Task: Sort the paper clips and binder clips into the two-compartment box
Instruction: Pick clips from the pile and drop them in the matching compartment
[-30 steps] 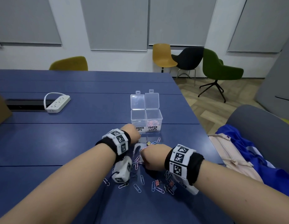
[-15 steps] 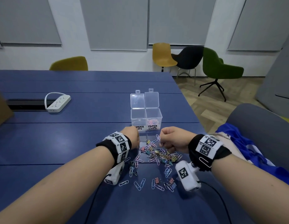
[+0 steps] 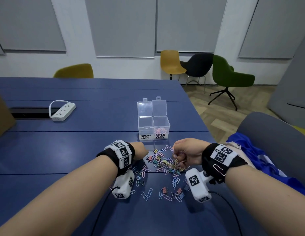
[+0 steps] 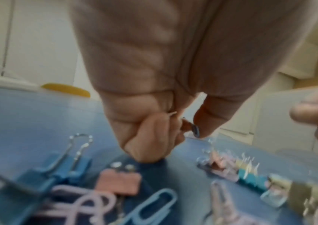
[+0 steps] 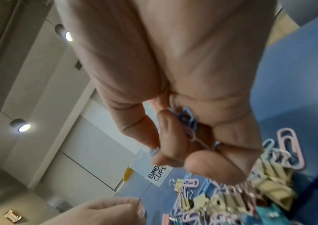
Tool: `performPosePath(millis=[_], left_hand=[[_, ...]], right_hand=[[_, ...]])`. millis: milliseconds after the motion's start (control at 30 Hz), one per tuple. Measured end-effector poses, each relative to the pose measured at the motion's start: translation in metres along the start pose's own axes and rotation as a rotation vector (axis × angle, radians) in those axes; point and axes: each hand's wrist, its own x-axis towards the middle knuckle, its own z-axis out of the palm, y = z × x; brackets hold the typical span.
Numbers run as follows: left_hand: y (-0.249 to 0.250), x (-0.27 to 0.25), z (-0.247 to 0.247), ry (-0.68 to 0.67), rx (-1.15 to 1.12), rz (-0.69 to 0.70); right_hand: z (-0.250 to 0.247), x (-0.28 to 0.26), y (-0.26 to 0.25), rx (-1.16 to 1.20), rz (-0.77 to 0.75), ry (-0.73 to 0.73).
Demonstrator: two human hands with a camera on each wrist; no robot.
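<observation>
The clear two-compartment box [image 3: 153, 117] stands open on the blue table; pink paper clips lie in its right half marked PAPER CLIPS, and the left half marked BINDER CLIPS looks empty. In front of it lies a mixed pile of pastel paper clips and binder clips [image 3: 165, 165]. My right hand [image 3: 180, 151] hovers over the pile's right side. It grips several blue and pink paper clips [image 5: 187, 121] in its curled fingers. At the pile's left edge my left hand [image 3: 140, 150] is curled. It pinches a small clip [image 4: 186, 127] whose kind I cannot tell.
A white power strip [image 3: 63, 110] lies far left beside a cable slot [image 3: 29, 113]. The table's right edge runs close to my right arm; beyond it a grey chair holds blue cloth [image 3: 260, 160]. A pink paper clip [image 3: 218, 169] clings to my right wristband.
My right hand has lifted off the near part of the pile and moved right and toward the box with paper clips in it. The left hand has hardly moved.
</observation>
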Motion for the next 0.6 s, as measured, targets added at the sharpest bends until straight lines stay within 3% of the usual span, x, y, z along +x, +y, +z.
performPosePath(millis=[133,233,333,467,600], left_hand=[[-0.008,0.009,-0.011,-0.087,-0.473,-0.016],[-0.004,0.014,-0.026,-0.118,-0.687,0.087],[0.013,0.024,-0.047,-0.031,-0.830,0.135],[0.042,0.050,-0.068,0.126,-0.957,0.097],[0.059,0.073,-0.078,0.233,-0.911,0.070]], right_hand=[[-0.009,0.001,-0.013,-0.060,0.028,0.048],[-0.016,0.008,-0.028,-0.093,0.005,0.095],[-0.022,0.018,-0.048,-0.139,-0.019,0.150],[-0.029,0.035,-0.076,-0.184,-0.060,0.234],[-0.036,0.053,-0.095,-0.263,-0.039,0.274]])
